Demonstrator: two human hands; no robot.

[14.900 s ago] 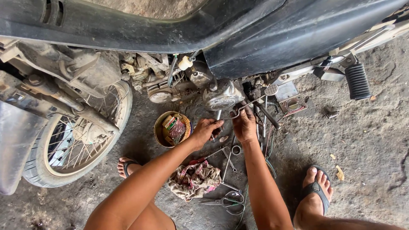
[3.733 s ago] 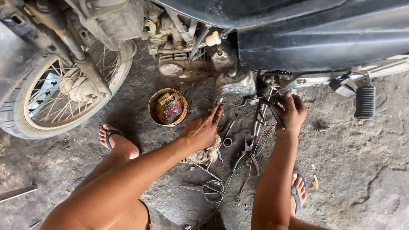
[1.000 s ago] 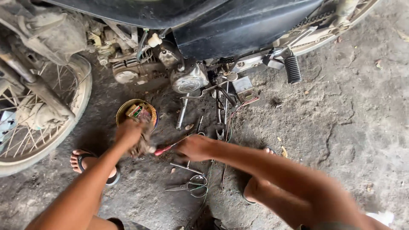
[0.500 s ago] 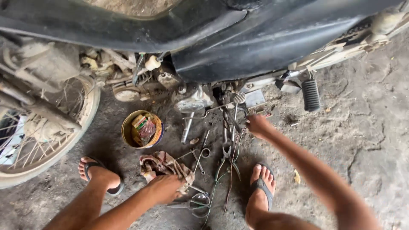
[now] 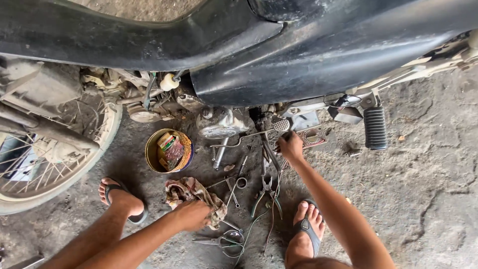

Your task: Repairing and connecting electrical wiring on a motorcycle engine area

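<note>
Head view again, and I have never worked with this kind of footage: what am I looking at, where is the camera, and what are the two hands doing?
The camera sits on a person's head and looks straight down, so both bare arms reach in from the bottom edge. Above them is a black motorcycle seen from over its side, with a spoked wheel at the left and a ribbed footpeg at the right. The left hand rests on a crumpled rag on the dirty concrete floor. The right hand reaches up to the metal parts under the engine; whether it grips anything is hard to tell. On the floor lie a round tin holding small items, pliers, scissors and loose wires. Both feet wear flip-flops.
</note>
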